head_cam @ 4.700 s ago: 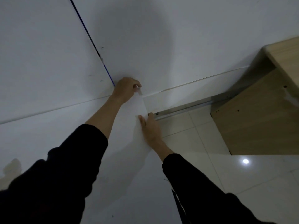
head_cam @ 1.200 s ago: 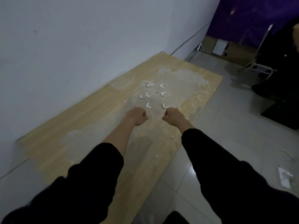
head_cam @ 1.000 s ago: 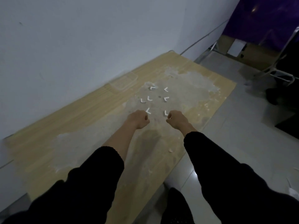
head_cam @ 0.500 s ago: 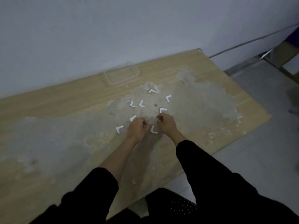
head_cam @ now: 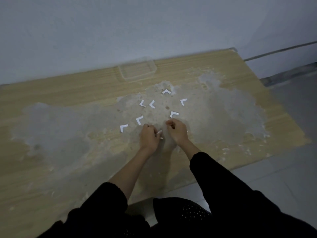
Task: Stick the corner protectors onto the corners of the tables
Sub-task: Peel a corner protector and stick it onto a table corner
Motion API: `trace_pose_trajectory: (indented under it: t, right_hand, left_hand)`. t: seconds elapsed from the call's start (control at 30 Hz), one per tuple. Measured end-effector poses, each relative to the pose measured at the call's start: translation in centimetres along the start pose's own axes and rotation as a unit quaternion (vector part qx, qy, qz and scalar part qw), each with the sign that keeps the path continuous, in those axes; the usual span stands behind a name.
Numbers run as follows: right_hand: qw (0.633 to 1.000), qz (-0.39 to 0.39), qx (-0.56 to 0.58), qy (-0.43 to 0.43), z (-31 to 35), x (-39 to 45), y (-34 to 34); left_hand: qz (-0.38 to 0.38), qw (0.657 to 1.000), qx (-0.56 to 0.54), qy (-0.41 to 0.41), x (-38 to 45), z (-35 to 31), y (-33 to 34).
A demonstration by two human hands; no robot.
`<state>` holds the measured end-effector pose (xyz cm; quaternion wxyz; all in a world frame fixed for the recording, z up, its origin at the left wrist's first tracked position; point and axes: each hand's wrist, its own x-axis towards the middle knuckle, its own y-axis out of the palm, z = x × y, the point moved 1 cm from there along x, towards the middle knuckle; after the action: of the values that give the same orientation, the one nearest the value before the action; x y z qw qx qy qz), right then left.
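Both curled hands, the left hand (head_cam: 148, 137) and right hand (head_cam: 177, 130), pinch one corner protector (head_cam: 159, 133) between them; fumbling could let its adhesive catch the table's (head_cam: 68, 93) crusty residue.

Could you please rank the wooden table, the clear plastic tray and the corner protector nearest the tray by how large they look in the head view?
1. wooden table
2. clear plastic tray
3. corner protector
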<state>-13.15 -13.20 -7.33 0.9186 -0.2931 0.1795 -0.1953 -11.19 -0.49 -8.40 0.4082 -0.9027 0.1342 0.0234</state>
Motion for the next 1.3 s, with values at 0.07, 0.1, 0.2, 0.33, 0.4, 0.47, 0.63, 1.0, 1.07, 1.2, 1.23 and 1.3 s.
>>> trace_pose_trajectory:
  t: [0.07,0.1,0.2,0.33,0.4,0.47,0.63,1.0,1.07,1.2,1.23,1.3]
  right_hand:
    - [1.0,0.008,0.001,-0.006,-0.2,-0.1,0.0]
    - [1.0,0.011,0.0,-0.007,-0.3,-0.2,0.1]
    - [1.0,0.02,0.007,-0.008,-0.4,-0.2,0.1]
    - [0.998,0.034,0.043,-0.002,-0.1,-0.1,0.2]
    - [0.996,0.033,0.084,-0.002,0.1,-0.3,0.1]
    - [0.992,0.027,0.123,-0.006,0.3,-0.6,0.0]
    - [0.979,-0.002,0.204,-0.014,0.5,-1.6,0.5]
    - [0.99,-0.06,0.123,-0.015,2.7,-2.5,1.3]
    - [0.992,-0.061,0.11,-0.025,3.3,-2.9,1.3]
    - [0.988,-0.059,0.143,0.0,3.9,-2.9,1.9]
    - [0.983,-0.062,0.171,0.028,4.0,-2.6,2.2]
    - [0.967,-0.065,0.228,0.093,3.9,-1.9,2.6]
  left_hand:
    - [0.026,1.0,0.01,-0.007,0.4,-0.1,0.3]
    - [0.036,0.999,0.013,-0.008,0.6,-0.1,0.3]
    - [0.045,0.999,-0.012,-0.022,0.9,-0.3,0.1]
    - [0.029,0.992,-0.107,-0.066,0.8,-0.5,-0.8]
    - [0.013,0.978,-0.185,-0.099,0.7,-0.8,-1.4]
    - [0.005,0.966,-0.233,-0.116,0.8,-1.2,-2.0]
    - [0.017,0.961,-0.267,-0.074,1.0,-2.2,-3.0]
    - [0.013,0.946,-0.315,-0.075,0.5,-2.1,-4.7]
    - [0.009,0.941,-0.326,-0.091,0.6,-2.0,-4.9]
    - [-0.033,0.929,-0.344,-0.135,0.7,-1.1,-5.6]
    - [-0.043,0.928,-0.342,-0.14,0.7,-0.8,-5.8]
    - [-0.051,0.926,-0.343,-0.148,0.7,-0.4,-6.3]
